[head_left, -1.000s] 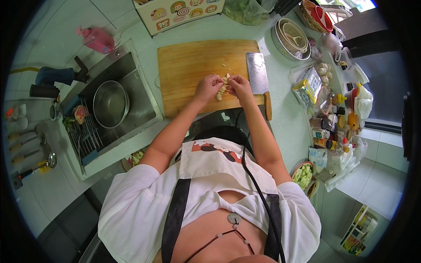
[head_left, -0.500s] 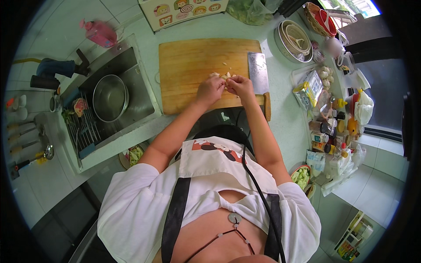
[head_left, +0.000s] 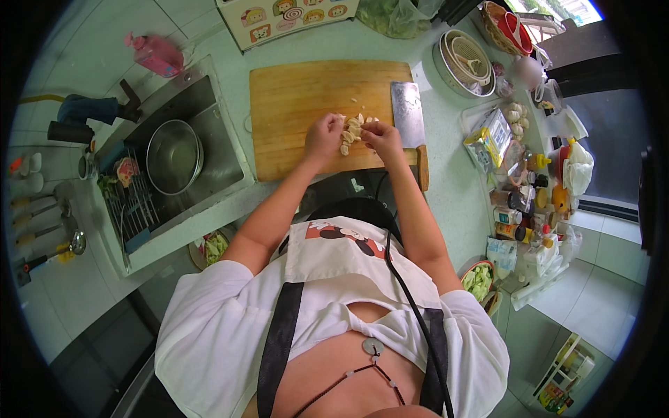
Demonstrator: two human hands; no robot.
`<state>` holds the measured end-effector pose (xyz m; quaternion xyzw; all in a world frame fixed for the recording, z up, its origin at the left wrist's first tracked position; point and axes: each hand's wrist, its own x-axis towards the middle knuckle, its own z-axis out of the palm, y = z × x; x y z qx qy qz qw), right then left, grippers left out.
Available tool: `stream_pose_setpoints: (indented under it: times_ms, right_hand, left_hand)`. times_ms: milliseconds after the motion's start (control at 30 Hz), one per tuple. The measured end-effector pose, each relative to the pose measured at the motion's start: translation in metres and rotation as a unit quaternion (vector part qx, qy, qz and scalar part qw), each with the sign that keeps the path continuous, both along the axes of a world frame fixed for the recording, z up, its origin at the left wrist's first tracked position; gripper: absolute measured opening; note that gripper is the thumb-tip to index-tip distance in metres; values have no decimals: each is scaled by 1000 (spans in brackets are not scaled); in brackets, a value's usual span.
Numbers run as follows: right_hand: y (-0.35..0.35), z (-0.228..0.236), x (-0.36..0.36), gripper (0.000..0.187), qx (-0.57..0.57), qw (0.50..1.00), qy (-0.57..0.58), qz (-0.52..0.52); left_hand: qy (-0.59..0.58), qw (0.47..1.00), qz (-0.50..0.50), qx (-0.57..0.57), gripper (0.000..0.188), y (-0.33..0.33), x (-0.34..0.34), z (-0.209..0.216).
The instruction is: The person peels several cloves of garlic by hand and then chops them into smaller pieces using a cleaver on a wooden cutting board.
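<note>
A loose pile of pale garlic cloves (head_left: 351, 132) lies on the wooden cutting board (head_left: 286, 90), between my two hands. On the pile's left side, my left hand (head_left: 323, 137) is closed, its fingers curled together; what they hold, if anything, is too small to name. My right hand (head_left: 385, 141) pinches at the pile's right edge, with a pale garlic clove at its fingertips. A cleaver (head_left: 408, 111) with a wooden handle lies flat along the board's right side, close to my right hand. A few small bits lie farther up the board.
At left, a sink (head_left: 226, 150) holds a metal bowl (head_left: 174, 157), with a pink pump bottle (head_left: 157, 56) behind it. Nested strainers (head_left: 465, 63), garlic bulbs (head_left: 516, 115) and several seasoning bottles (head_left: 509, 217) line the right counter. A decorated box (head_left: 293, 21) stands behind the board.
My hands have moved apart from each other, the left one leftward. The garlic pile between them, mostly covered before, now shows.
</note>
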<state>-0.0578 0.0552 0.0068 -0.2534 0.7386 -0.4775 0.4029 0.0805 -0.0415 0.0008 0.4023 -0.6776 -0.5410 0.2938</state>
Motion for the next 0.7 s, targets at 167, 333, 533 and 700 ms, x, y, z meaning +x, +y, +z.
stream_pose_setpoints:
  times_ms: [167, 333, 533, 700]
  right_hand:
    - [-7, -9, -6, 22, 36, 955, 287, 63]
    - [-34, 8, 11, 19, 39, 917, 386, 90]
    - [-67, 4, 33, 22, 66, 880, 443, 156]
    - [-63, -10, 8, 18, 32, 951, 277, 131]
  left_hand:
    - [-38, 997, 62, 34, 18, -14, 19, -23]
    - [-24, 995, 82, 53, 15, -16, 36, -38]
    - [-36, 996, 86, 4, 14, -18, 57, -48]
    - [-40, 995, 80, 42, 13, -23, 65, -49]
